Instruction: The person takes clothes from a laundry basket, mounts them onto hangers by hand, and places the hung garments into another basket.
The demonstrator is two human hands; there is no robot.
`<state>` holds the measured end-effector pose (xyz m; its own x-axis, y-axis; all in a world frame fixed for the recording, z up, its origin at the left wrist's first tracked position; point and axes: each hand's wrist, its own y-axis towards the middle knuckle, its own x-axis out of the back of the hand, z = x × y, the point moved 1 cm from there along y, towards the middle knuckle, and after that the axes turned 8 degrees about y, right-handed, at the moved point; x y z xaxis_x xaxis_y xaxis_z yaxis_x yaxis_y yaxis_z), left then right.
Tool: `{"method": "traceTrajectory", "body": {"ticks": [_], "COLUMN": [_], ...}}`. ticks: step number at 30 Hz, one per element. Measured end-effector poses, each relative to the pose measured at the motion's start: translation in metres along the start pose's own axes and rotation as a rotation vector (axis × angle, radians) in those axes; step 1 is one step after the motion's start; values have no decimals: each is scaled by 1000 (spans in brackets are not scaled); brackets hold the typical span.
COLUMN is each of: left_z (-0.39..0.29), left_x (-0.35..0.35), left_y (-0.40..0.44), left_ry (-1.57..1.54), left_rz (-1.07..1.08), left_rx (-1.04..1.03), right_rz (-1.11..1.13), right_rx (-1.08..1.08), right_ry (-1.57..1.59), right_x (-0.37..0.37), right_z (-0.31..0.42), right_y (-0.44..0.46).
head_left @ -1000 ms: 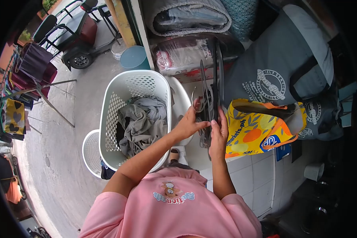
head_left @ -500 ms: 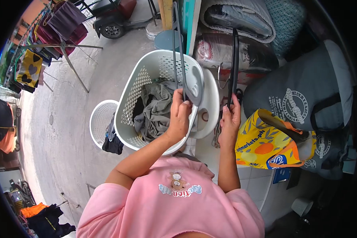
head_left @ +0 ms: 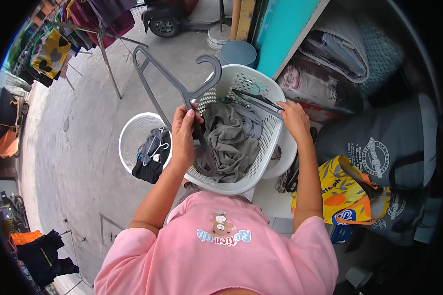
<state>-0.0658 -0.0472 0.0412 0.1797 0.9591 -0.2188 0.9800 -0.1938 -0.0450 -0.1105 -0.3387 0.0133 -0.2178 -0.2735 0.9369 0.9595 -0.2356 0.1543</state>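
My left hand (head_left: 186,129) is closed on a grey plastic clothes hanger (head_left: 174,81), gripping it near the neck. The hanger's broad side faces me, above the left rim of a white laundry basket (head_left: 273,135). Over the basket's right rim, my right hand (head_left: 294,117) is closed on dark plastic hangers (head_left: 258,102), whose far ends reach across the inside of the basket; their exact number is unclear. Crumpled grey-green clothes (head_left: 226,140) lie in the basket below both hands.
A smaller white basket (head_left: 128,142) with dark cloth and small hangers stands to the left. Laundry hangs on a metal rack (head_left: 103,49) at upper left. On the right are a yellow shopping bag (head_left: 332,184), large grey bags (head_left: 374,137) and folded bedding (head_left: 337,49).
My left hand has swung the grey hanger leftward, turning it broadside. My right hand has brought the dark hangers from beside the basket to over it. The view has shifted.
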Motion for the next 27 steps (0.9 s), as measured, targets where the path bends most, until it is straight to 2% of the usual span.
{"method": "traceTrajectory", "body": {"ticks": [1,2,3,5,6,7,8,9,10,11,12,14,15,16,17,19,20,22,25,27], "left_z": [5,10,8,5,6,9,11,14,10,5,4,11,16,23,40,88,113,159,197,196], "left_x": [4,6,6,3,1,-3,-7,-12,-20,-27,-31,-31,-32,-27,-21,-8,-2,5,7,4], "left_y": [4,8,10,16,21,25,28,31,29,27,29,34,38,47,59,80,82,87,106,115], "left_ry": [106,71,122,202,199,253,306,328,428,528,639,623,609,728,881,1400,1400,1916,1954,1854], "left_rz": [44,66,73,90,90,155,223,335,363,388,416,401,385,339,357,563,568,695,679,717], "left_rx": [3,39,57,66,72,85,97,98,-39,-178,-267,-235,-205,-199,-262,-449,-448,-521,-513,-494], "right_rz": [-143,-259,-259,-370,-335,-124,33,175,165,109,35,-40,-96,-152,-221,-244,-257,-275,-258,-205], "right_rx": [61,111,118,87,124,-14,-55,-103,-127,-303,-333,-364,-409,-455,-508,-526,-527,-530,-592,-546], "right_ry": [-124,-185,-188,179,421,807,1116,1300,1572,1607,1598,1587,1465,1343,1269,1084,1069,1054,1047,942], "right_x": [-9,-9,-3,9,10,6,-4,-7,-21,-32,-34,-31,-26,-22,-10,2,3,5,11,12], "right_z": [-4,1,16,55,74,93,110,126,137,139,136,126,113,102,99,84,76,69,65,66], "right_y": [5,10,14,10,6,-1,-9,-16,-20,-23,-25,-31,-36,-43,-49,-66,-75,-90,-109,-119]}}
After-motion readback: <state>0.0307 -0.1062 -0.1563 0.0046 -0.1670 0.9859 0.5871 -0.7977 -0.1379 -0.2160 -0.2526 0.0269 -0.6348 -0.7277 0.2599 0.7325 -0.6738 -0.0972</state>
